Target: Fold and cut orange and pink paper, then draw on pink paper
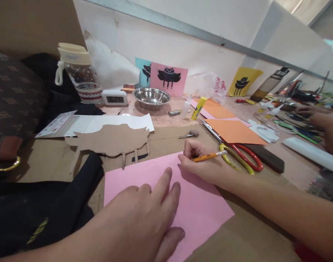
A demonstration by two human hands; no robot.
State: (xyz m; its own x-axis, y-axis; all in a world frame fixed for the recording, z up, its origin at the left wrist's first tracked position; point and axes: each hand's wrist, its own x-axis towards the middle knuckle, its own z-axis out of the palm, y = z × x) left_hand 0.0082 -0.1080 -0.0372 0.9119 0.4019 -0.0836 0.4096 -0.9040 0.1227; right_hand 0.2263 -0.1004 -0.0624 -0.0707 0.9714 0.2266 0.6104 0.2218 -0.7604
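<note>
A pink sheet of paper lies tilted on the brown cardboard. My left hand rests on it with the fingers spread, holding nothing. Near the sheet's top corner, my right hand is closed around an orange pencil; the pencil's end points right, and its tip is hidden by the fingers. Just beyond the sheet, to the left, is a brown cardboard cutout with a wavy outline and thin legs. Scissors with red and yellow handles lie beyond my right forearm.
A metal bowl, a white digital clock, a patterned bottle and a yellow glue stick stand at the back. Orange sheets lie right of centre. Black cloth covers the left. Another person's hand is at far right.
</note>
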